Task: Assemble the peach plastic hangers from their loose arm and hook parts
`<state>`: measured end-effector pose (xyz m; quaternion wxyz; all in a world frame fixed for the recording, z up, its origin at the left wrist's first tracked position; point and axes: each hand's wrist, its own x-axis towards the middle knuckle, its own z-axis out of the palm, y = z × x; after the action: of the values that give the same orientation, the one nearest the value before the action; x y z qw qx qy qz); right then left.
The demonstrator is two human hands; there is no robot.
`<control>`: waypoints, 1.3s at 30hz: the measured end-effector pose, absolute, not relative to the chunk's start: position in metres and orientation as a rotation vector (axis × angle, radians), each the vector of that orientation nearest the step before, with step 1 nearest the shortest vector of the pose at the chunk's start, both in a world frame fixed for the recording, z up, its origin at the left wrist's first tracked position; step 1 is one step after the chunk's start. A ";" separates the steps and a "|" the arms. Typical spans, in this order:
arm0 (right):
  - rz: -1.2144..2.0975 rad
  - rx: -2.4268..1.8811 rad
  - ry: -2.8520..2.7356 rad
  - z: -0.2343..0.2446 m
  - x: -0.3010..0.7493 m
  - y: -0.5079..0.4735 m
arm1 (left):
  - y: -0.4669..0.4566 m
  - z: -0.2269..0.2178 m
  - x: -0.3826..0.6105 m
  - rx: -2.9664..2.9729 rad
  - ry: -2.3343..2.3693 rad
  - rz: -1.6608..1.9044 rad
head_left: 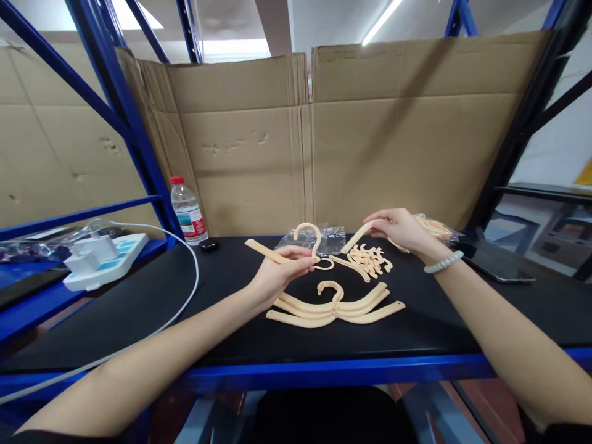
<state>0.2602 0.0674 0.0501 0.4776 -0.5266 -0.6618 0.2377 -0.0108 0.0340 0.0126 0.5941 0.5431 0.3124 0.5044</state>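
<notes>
My left hand [283, 271] is closed on a partly joined cream plastic hanger, its hook [317, 235] standing up and one arm [259, 248] sticking out to the left. My right hand [398, 227] grips a separate curved hanger arm [361, 234], raised over the back right of the table. Below it lies a pile of small hanger hooks [370, 260]. Between the hands are a loose hanger arm [352, 266] and a hook loop, partly covered by my left fingers. Nearer me, several hangers [337, 313] are stacked flat with their hooks pointing away.
Clear plastic wrapping [333, 235] and a bag of cream parts [435, 227] lie at the back. A water bottle [189, 213], a small black object [208, 245], a power strip [124, 262] and a white cable [196, 277] are left. A flat dark device [499, 268] lies right. Cardboard [393, 142] walls the back.
</notes>
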 end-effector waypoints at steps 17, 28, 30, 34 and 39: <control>-0.661 -1.064 -2.176 0.034 0.234 0.065 | 0.034 0.012 -0.008 1.096 0.657 1.170; 1.301 -0.637 -1.451 0.015 0.185 0.039 | 0.037 0.009 -0.012 1.323 0.726 1.150; 1.310 -0.605 -1.487 0.015 0.179 0.033 | 0.037 0.008 -0.013 1.386 0.731 1.133; 1.319 -0.527 -1.578 0.014 0.178 0.031 | 0.039 0.006 -0.015 1.462 0.686 1.117; 1.280 -0.556 -1.555 0.012 0.178 0.030 | 0.042 0.005 -0.017 1.520 0.620 1.107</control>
<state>0.1776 0.0302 0.0122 0.5022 -0.2300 -0.6436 0.5298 -0.0174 0.0423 0.0050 0.5486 0.6420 0.2617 0.4674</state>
